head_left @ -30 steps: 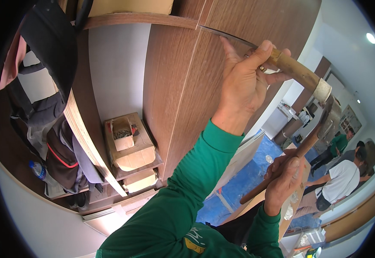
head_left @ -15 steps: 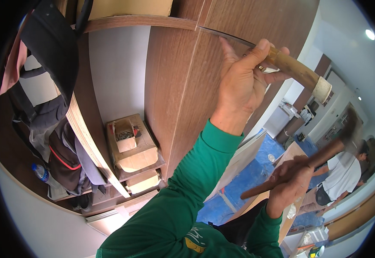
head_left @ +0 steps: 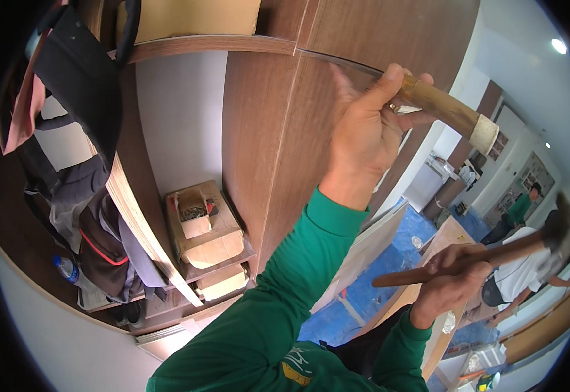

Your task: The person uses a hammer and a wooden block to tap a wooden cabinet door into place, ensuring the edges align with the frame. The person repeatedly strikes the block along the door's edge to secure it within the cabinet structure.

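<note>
My left hand (head_left: 366, 130) is raised and closed around a chisel (head_left: 447, 108) with a wooden handle and a pale, worn butt end. The chisel's thin metal blade runs left along the seam between two brown wood-grain panels (head_left: 265, 130), and a finger of that hand lies against the lower panel. Lower on the right, my right hand (head_left: 455, 284) grips a hammer (head_left: 520, 248) by its wooden handle. The hammer's dark head, somewhat blurred, points up and right, below and apart from the chisel's butt.
An open cabinet at left holds cardboard boxes (head_left: 205, 225), a black bag (head_left: 79, 78) and a water bottle (head_left: 66, 268). A board (head_left: 363, 255) leans beyond my left arm. At right stand a wooden bench (head_left: 451, 232), a person in white (head_left: 517, 268) and one in green (head_left: 519, 210).
The hammer and my right hand have moved down and to the right, away from the chisel. My left hand and the chisel keep their place at the seam. A person in green has come into sight.
</note>
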`<state>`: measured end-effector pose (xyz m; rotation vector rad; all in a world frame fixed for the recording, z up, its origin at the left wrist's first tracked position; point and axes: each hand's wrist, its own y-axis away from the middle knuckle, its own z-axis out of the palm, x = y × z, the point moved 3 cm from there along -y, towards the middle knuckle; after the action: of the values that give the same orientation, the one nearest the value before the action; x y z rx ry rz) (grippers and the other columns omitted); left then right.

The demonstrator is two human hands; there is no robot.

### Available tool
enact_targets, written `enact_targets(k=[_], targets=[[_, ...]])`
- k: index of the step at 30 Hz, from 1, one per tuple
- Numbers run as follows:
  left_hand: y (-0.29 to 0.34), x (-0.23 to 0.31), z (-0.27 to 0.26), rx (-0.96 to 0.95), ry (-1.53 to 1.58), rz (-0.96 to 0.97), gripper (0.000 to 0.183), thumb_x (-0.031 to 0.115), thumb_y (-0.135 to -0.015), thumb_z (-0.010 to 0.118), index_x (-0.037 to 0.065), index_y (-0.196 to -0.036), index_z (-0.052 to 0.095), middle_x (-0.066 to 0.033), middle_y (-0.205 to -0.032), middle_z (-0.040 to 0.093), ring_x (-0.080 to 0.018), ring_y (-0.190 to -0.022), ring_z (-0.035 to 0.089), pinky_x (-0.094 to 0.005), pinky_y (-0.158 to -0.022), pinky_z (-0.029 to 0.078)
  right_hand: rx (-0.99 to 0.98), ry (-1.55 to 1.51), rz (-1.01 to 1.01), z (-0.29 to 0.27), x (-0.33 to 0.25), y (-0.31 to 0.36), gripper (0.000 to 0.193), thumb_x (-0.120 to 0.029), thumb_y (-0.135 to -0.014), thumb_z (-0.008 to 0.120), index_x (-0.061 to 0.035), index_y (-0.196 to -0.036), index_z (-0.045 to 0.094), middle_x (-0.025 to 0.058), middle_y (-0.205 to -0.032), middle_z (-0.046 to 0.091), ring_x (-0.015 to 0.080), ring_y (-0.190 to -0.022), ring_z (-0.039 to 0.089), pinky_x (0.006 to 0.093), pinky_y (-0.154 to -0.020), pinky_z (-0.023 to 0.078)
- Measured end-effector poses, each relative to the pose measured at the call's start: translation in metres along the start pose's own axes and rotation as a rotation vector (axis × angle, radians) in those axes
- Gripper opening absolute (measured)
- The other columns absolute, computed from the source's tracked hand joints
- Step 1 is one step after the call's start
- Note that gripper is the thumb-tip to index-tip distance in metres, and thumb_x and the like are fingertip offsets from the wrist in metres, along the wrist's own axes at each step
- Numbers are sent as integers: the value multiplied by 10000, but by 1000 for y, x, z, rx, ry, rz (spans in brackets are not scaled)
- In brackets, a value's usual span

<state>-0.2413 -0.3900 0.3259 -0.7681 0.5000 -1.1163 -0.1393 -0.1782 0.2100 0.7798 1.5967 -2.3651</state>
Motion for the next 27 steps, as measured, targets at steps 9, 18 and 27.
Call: enact_targets(k=[9,18,27], targets=[[-1,0,-1,-12,-18,5,1164,96,-1077,698,257,-1695,-275,-165,-1181,694,-392,-1162,732,-672,-933,644,-175,137,81,10,21,-11,495,-567,-1150,499,-83,-1043,507,4,-720,497,105,-576,527,255,-482,435],[2,1,2,36,-34,0,498,85,-1089,679,177,-1479,384,-157,-1182,699,-406,-1206,725,-663,-915,670,-251,256,138,12,27,-15,441,-526,-1164,494,-113,-1009,492,-33,-705,464,95,-554,484,235,-482,387],[-2,-22,-2,65,-176,53,940,22,-1076,660,235,-1665,-41,-181,-1211,650,-367,-1161,735,-611,-897,691,-129,137,290,-72,38,40,533,-541,-1188,401,-41,-1041,515,44,-695,470,126,-555,500,265,-501,441]])
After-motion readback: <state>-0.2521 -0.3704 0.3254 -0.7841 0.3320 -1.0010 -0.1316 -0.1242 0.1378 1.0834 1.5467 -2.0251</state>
